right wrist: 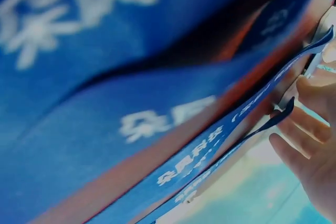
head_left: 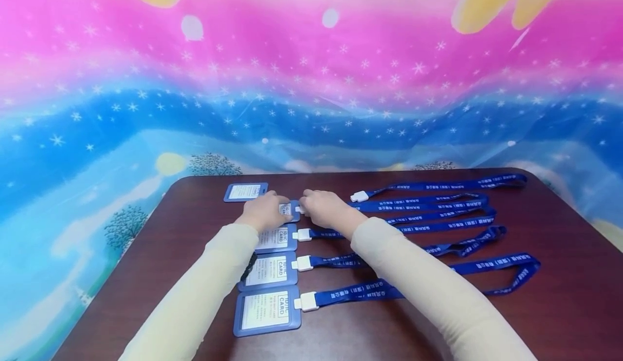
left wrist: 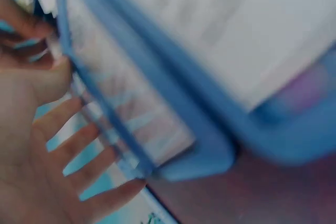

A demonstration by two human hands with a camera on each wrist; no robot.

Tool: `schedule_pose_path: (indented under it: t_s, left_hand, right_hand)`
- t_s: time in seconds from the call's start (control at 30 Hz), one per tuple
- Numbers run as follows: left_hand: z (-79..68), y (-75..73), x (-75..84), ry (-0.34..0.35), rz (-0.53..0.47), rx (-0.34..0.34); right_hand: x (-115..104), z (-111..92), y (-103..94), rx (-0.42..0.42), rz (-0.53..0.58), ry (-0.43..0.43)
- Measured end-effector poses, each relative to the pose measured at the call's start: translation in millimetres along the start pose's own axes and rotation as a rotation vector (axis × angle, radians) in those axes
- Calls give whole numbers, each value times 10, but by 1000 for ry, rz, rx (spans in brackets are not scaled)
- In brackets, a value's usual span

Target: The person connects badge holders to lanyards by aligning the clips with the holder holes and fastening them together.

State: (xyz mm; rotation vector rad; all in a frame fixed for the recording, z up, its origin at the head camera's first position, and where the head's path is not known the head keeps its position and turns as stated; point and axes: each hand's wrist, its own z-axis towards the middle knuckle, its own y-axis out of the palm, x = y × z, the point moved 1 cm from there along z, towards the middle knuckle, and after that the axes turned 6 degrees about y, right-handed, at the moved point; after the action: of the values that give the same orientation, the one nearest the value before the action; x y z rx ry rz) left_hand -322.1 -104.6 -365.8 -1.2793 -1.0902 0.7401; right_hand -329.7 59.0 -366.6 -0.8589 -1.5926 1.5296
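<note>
In the head view my left hand (head_left: pixel 265 211) holds a blue badge holder (head_left: pixel 293 211), the second from the back in a column. The left wrist view shows the thumb at the edge of that blue badge holder (left wrist: pixel 128 82) and the fingers along its far side. Beside it my right hand (head_left: pixel 328 208) pinches the white clip (head_left: pixel 300 209) of a blue lanyard (head_left: pixel 418 205), at the holder's right end. That white clip (right wrist: pixel 287 92) is partly hidden by the thumb and fingers in the right wrist view.
Nearer on the brown table (head_left: pixel 185 231), several badge holders (head_left: pixel 267 311) have white clips (head_left: pixel 309 301) and blue lanyards (head_left: pixel 360 292) stretching right. At the back lie a separate badge holder (head_left: pixel 245 192) and a lanyard (head_left: pixel 448 185) with its own clip (head_left: pixel 359 196). A patterned cloth (head_left: pixel 311 80) hangs behind.
</note>
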Motion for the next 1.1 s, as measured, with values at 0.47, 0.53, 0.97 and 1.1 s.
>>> schedule_pose_path:
  t_s: [0.47, 0.53, 0.97, 1.1]
  left_hand:
    - [105, -60, -480, -5, -145, 113]
    - [138, -80, -556, -38, -133, 126]
    - [255, -100, -595, -239, -92, 36]
    - [267, -97, -496, -231, -79, 46]
  right_hand:
    - [193, -226, 15, 55, 86, 7]
    - [215, -254, 19, 67, 64, 7]
    - [275, -302, -15, 167, 7, -18]
    - [315, -319, -17, 207, -9, 14]
